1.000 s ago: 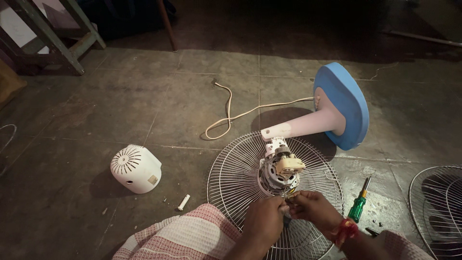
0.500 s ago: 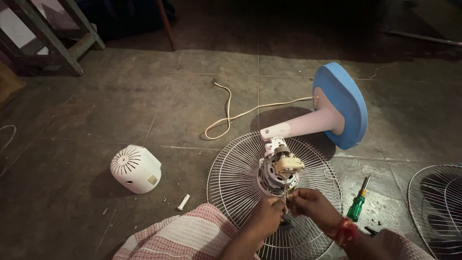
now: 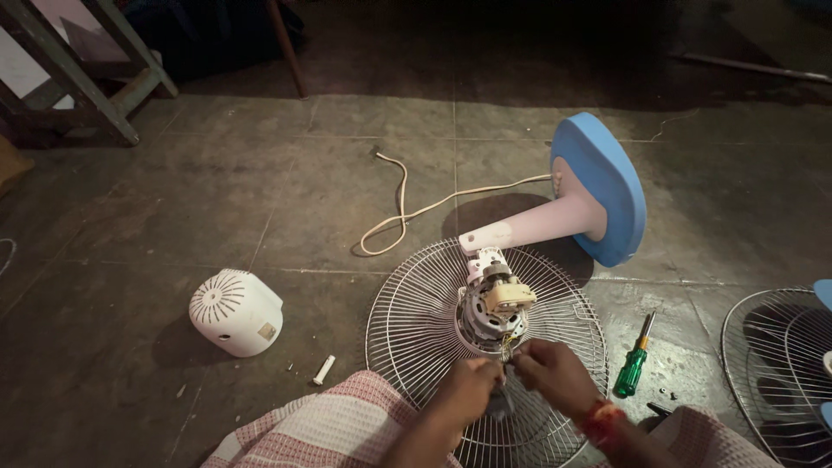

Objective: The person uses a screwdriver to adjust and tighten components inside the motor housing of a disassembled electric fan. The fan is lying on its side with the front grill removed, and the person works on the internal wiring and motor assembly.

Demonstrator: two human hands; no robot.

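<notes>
1. Left hand (image 3: 471, 380) and right hand (image 3: 549, 371) pinch small parts, seemingly wires, at the exposed fan motor (image 3: 494, 303).
2. The motor sits on the rear wire grille (image 3: 407, 321), fan lying down.
3. Already off: white motor cover (image 3: 236, 311), second grille (image 3: 776, 364); screwdriver (image 3: 634, 362) lies idle.

Bare metal shows on the motor (image 3: 492, 305), its windings and plates dull, while the wire grille (image 3: 407, 325) under it gleams with a thin chrome-like sheen. The fan base (image 3: 607, 186) is smooth matt blue plastic, the motor cover (image 3: 234, 310) white ribbed plastic. The screwdriver (image 3: 633, 359) carries a glossy translucent green handle. Striped woven cloth (image 3: 334, 429) covers the knee. The floor (image 3: 217, 199) is rough, stained grey stone tile.
</notes>
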